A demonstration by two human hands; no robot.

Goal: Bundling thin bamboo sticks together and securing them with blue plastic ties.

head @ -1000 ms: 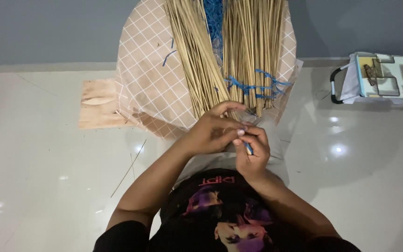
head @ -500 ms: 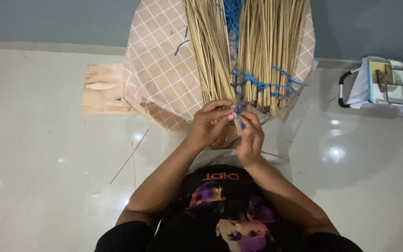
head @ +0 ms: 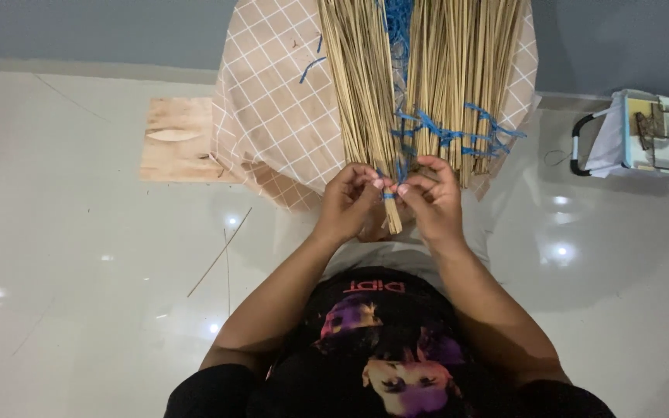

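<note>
A: Sticks first — where does the small bundle sit?

B: Small stick bundle [head: 391, 210] sits between both hands, over the near edge of the checked cloth [head: 272, 116] spread on the white floor [head: 79, 271]. Its long axis runs straight away from the person, in line with the big sheaf of sticks [head: 427, 77] lying further out on the cloth.

A: And the hands?

B: Left hand [head: 348, 203] pinches the bundle from its left side, fingers closed on it. Right hand [head: 433, 200] meets it from the right, fingertips pressed together on a strand of blue string [head: 401, 172] that bands the bundle. Both are equally near; the thumbs almost touch across the sticks.

A: Which way does the string run?

B: Across the stick axis, upward from the bundle toward the blue ties [head: 458, 131] knotted on the sheaf.

A: Anything else about?

B: Wooden board [head: 176, 139] by the cloth's left edge, a loose stick [head: 218, 251] on the floor, and a small white carrier [head: 644, 139] at the far right.
</note>
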